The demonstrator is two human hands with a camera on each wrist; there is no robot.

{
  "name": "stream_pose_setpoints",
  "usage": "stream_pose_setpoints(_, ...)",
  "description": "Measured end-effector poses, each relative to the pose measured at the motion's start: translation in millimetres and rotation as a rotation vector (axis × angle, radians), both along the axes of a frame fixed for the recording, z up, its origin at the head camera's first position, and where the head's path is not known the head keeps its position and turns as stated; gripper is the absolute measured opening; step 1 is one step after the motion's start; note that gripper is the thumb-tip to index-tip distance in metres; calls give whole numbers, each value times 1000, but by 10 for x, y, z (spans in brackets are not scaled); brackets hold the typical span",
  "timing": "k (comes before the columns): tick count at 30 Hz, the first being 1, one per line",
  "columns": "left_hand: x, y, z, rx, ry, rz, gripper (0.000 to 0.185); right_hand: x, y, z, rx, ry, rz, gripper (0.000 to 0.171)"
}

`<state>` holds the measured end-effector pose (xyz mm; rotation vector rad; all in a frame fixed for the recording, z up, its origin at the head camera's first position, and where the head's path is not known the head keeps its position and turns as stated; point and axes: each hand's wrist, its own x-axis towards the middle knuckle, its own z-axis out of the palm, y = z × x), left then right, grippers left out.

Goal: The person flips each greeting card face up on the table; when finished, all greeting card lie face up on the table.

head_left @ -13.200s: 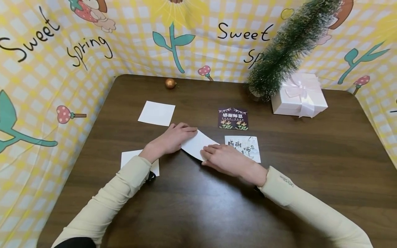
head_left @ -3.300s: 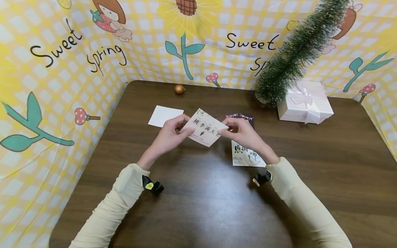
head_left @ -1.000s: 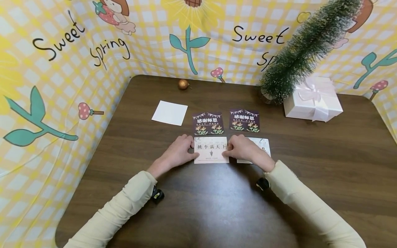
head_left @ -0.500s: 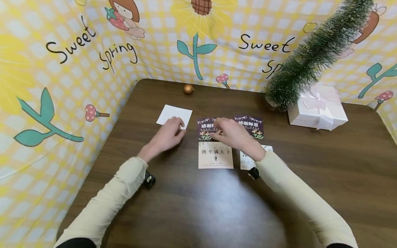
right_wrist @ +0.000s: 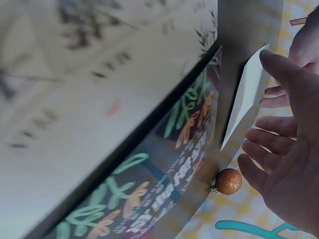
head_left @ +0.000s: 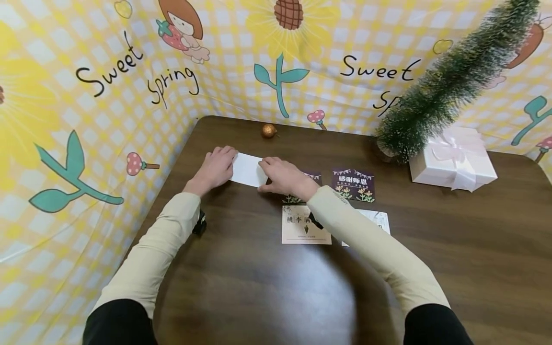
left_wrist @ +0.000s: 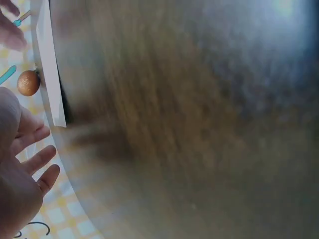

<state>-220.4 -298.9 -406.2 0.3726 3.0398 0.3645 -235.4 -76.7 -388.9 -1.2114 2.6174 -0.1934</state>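
Moved: both hands have been taken off the cream card and brought to the white card at the far left of the table.
Left hand: fingers spread flat beside the card's left edge.
Right hand: fingers laid loosely on its right edge; a pinch cannot be told.
Feel: thin, light, bendy paper, likely slippery; best lifted by an edge.
Table: dark, smooth, shiny wood.
Around: gold ball, little tree, gift box, yellow cloth walls.
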Motion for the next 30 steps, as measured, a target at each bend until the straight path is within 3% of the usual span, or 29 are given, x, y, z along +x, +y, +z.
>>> stream_pose_setpoints(11, -55, 35, 54, -124, -101, -35, 49, -60, -106, -3, 114, 78, 78, 76)
stream_pose_setpoints(19, -61, 38, 87, -185, -110, -60, 47, -36, -105, 15, 102, 150, 173, 31)
stream_pose_setpoints(23, -32, 2, 86, -168, -120, -69, 48, 9, -97, 8, 111, 229, 238, 21)
stream_pose_setpoints(30, 2, -143, 26, -59, -178, -82, 61, 56, -24, 7, 76, 377, 287, 25)
